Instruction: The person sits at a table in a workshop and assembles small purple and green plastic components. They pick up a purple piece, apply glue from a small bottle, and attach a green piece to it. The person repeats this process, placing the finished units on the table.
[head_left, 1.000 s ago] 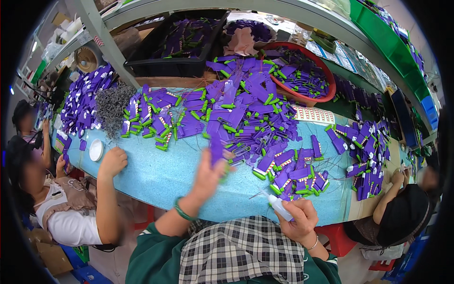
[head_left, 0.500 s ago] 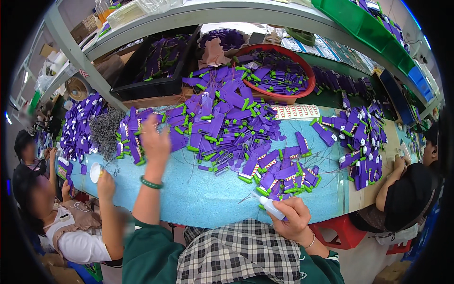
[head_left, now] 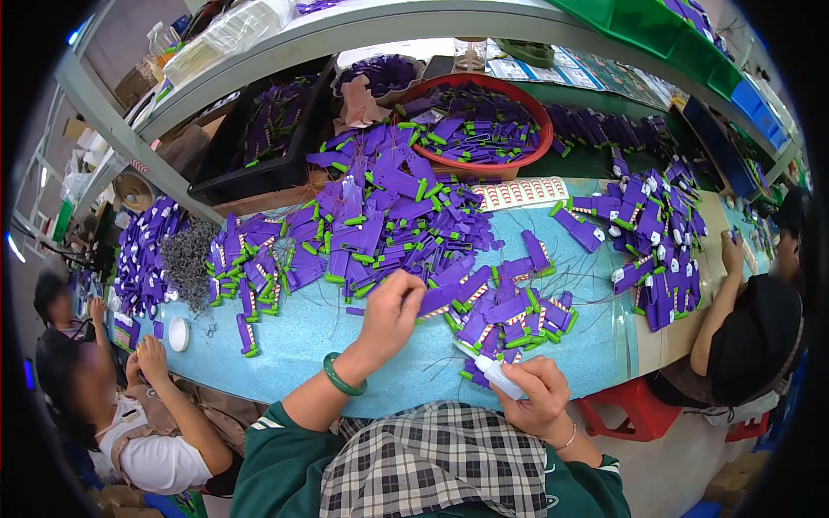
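Note:
My left hand, with a green bangle at its wrist, is closed at the near left of the small pile. Its fingertips pinch the end of a purple plastic piece with a striped sticker. My right hand is wrapped round a small white squeeze bottle, its nozzle pointing up and left toward the pile. That small pile of purple and green pieces, with striped stickers and thin wires, lies just beyond the bottle. A larger heap of similar purple pieces spreads behind it.
A red basin and a black crate stand at the back, under a grey shelf frame. A sticker sheet, a grey wire tangle and a white cup lie on the blue table. People sit left and right.
My left hand has moved from the left-hand pieces to the small pile, now pinching a purple piece. A single piece lies apart at left. The neighbour's hand has left the white cup.

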`<action>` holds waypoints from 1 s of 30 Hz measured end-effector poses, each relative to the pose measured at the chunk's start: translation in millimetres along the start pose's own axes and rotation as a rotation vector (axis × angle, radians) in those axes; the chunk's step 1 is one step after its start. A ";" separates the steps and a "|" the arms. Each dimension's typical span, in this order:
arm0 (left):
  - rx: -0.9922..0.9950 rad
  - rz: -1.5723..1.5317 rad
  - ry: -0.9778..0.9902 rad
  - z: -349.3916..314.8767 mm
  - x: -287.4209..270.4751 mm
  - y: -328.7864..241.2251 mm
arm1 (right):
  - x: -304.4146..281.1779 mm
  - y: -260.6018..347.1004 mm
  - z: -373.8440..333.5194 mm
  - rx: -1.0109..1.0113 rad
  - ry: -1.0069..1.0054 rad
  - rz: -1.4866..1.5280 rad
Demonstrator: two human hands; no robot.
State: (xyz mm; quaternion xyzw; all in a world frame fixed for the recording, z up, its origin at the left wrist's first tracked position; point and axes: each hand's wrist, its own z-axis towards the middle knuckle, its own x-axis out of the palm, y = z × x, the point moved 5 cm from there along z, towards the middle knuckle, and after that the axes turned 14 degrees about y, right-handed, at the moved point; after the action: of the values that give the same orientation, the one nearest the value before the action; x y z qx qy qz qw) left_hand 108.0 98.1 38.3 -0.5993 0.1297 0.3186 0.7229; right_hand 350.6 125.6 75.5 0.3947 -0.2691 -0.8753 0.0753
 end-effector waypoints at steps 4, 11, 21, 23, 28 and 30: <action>0.035 0.111 -0.004 18.6 1.6 -25.2 | -1.5 0.4 1.3 -0.034 -0.002 0.006; 0.174 0.377 0.306 -4.5 25.3 -6.8 | -20.8 -6.9 -10.8 -0.029 -0.102 -0.057; 0.330 0.845 0.515 -36.1 34.5 0.7 | -15.8 -2.3 -7.8 -0.059 -0.063 0.007; 0.196 0.647 0.455 -35.9 23.7 2.8 | -18.1 -2.5 -10.6 -0.052 -0.078 -0.005; -0.149 -0.654 0.089 -9.3 -6.8 -25.8 | -19.4 -4.0 -17.6 -0.019 -0.105 -0.041; -0.002 -0.199 0.237 11.8 -3.3 -24.3 | -14.7 -2.1 -15.6 -0.043 -0.090 -0.019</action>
State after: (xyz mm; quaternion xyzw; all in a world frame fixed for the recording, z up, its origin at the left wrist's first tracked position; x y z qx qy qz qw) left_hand 118.2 106.4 62.1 -0.6436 0.1537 0.1723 0.7297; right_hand 372.0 126.0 75.5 0.3558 -0.2497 -0.8983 0.0634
